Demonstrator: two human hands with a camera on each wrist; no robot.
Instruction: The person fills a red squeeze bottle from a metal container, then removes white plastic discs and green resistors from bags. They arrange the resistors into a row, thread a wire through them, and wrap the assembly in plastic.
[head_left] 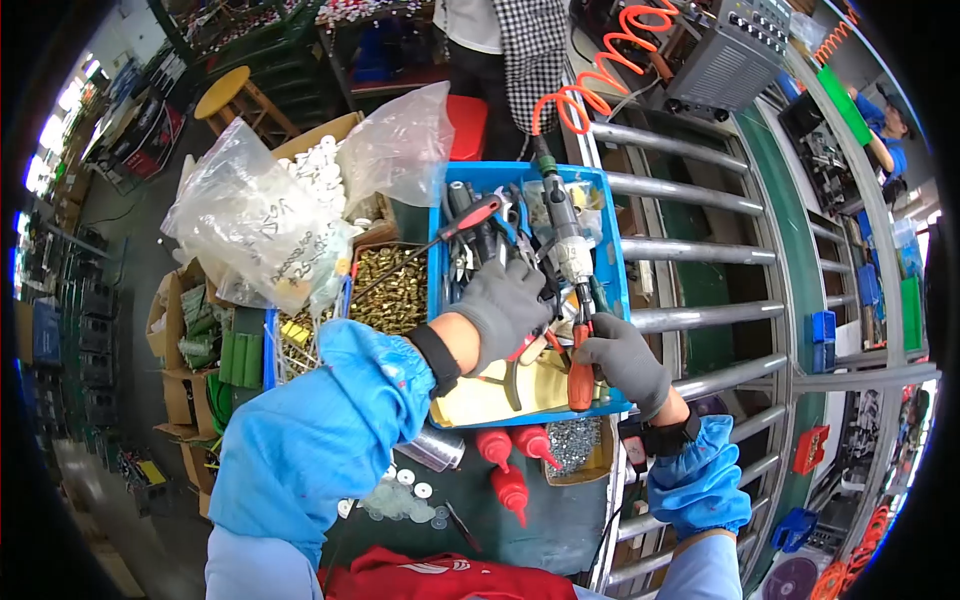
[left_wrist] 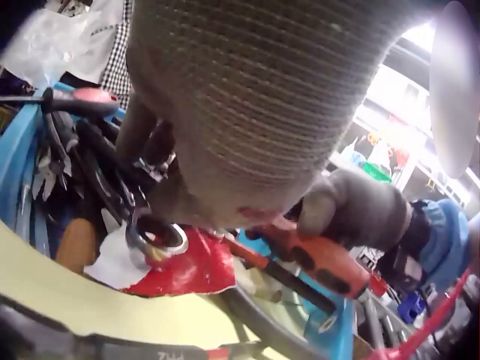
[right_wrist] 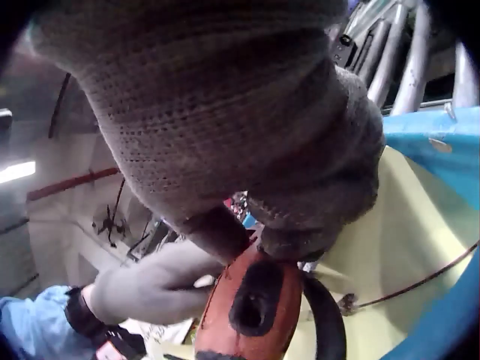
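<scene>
My gloved right hand (head_left: 628, 362) pinches the orange-red handle of a screwdriver (head_left: 581, 385) at the right side of a blue tool bin (head_left: 617, 262). In the right wrist view, thumb and fingertips meet at that handle (right_wrist: 255, 315), which has black inlays. My gloved left hand (head_left: 505, 308) reaches down among the tools in the middle of the bin. Its fingertips are hidden there, and I cannot tell whether they grip anything. Close beneath it in the left wrist view are a metal ring (left_wrist: 161, 238) and a red-and-white wrapper (left_wrist: 191, 266).
An air screwdriver (head_left: 570, 240) on an orange coiled hose lies over the bin. A red-black screwdriver (head_left: 475, 215) crosses the left rim. Yellow sheet (head_left: 540, 392) lines the near end. Brass fittings (head_left: 390, 285) stand left, red bottles (head_left: 510, 490) in front, rollers (head_left: 700, 250) right.
</scene>
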